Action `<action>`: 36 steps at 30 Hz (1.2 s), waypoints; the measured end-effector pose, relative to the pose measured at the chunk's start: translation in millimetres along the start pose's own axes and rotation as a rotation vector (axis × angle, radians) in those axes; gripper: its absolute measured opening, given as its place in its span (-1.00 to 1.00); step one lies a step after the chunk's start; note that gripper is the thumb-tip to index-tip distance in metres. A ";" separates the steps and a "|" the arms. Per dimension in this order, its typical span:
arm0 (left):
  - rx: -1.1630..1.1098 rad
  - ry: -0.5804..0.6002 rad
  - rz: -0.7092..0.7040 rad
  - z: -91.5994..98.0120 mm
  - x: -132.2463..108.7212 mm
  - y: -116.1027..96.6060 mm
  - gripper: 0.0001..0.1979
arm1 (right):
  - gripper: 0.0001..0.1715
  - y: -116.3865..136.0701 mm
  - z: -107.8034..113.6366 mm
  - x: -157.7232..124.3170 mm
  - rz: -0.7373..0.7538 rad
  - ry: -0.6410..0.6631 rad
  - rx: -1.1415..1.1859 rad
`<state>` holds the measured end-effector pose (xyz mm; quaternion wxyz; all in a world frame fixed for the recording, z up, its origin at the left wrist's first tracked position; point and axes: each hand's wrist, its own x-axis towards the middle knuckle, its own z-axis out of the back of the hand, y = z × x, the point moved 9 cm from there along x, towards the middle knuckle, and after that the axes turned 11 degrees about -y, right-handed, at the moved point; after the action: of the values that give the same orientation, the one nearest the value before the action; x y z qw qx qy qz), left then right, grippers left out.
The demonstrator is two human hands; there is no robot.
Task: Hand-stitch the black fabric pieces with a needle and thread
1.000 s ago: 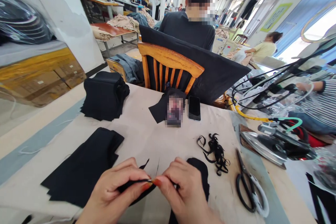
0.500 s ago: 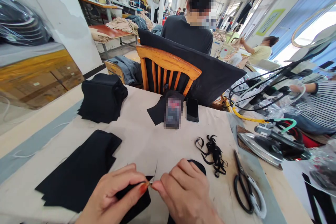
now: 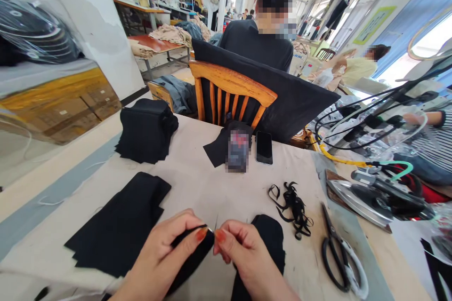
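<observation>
My left hand (image 3: 169,249) is closed, thumb and forefinger pinching the edge of a black fabric piece (image 3: 190,263) that hangs below it. My right hand (image 3: 243,254) is closed in a pinch, its thumb tip close to the left one. Between the two thumbs shows a thin, shiny, needle-like thing (image 3: 211,230), partly covered by the fingers. A fine dark strand rises just above them. Under and beside my right hand lies another black fabric piece (image 3: 270,233). Left of my hands is a stack of black cut pieces (image 3: 120,225).
A taller black stack (image 3: 144,131), a phone (image 3: 264,148) and a blurred-out packet (image 3: 238,150) lie farther back. Right are tangled black strips (image 3: 293,209), scissors (image 3: 341,254) and an iron (image 3: 367,200). A wooden chair (image 3: 229,84) with a seated person stands beyond the table.
My right hand has rolled from back-up to thumb-up, uncovering more of the black piece beside it. My left hand keeps its pinch on the fabric. The whole view has shifted slightly.
</observation>
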<state>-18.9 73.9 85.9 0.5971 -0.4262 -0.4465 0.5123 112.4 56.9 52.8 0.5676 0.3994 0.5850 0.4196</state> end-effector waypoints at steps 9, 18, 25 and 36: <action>-0.424 -0.057 0.459 -6.2 -10.5 49.0 -0.86 | -0.67 7.9 16.0 13.3 0.112 -0.069 0.020; -0.290 -0.133 0.477 -2.0 -14.1 51.7 -0.64 | -0.62 -1.3 1.9 11.2 0.006 -0.114 0.185; -0.170 0.392 0.492 -33.3 -25.9 59.0 -0.81 | -0.61 -21.6 30.1 26.4 0.042 -0.198 -0.163; 0.362 0.080 0.314 -7.1 3.1 115.8 -0.78 | -0.76 -19.1 24.2 48.1 0.391 -0.334 -0.731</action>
<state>-38.5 89.6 -27.4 0.5941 -0.3962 -0.2517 0.6532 135.0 97.0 18.8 0.6680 0.3380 0.2123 0.6280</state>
